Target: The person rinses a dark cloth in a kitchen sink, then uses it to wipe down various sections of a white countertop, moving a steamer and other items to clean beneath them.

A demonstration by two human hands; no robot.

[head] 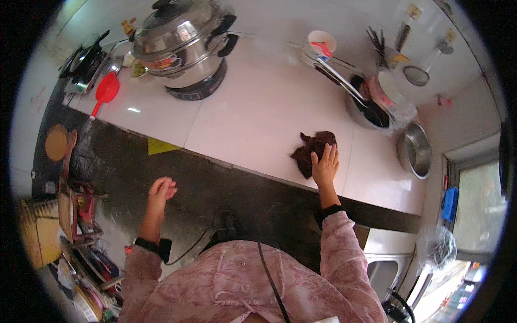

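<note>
A crumpled dark brown cloth (311,151) lies on the white tiled counter (242,109), near its front edge. My right hand (325,166) rests on the right part of the cloth, fingers extended and somewhat apart; whether they grip any of it cannot be told. My left hand (161,189) hangs over the dark floor in front of the counter, with its fingers loosely curled. It touches nothing visible, and its palm is partly hidden. Both wrists wear black bands.
A steel steamer pot (181,44) stands at the back left, near a red ladle (107,89). Along the right are a bowl with tongs (343,80), a steel basin (415,150) and a hanging strainer (416,76). A cluttered shelf (80,210) is at far left.
</note>
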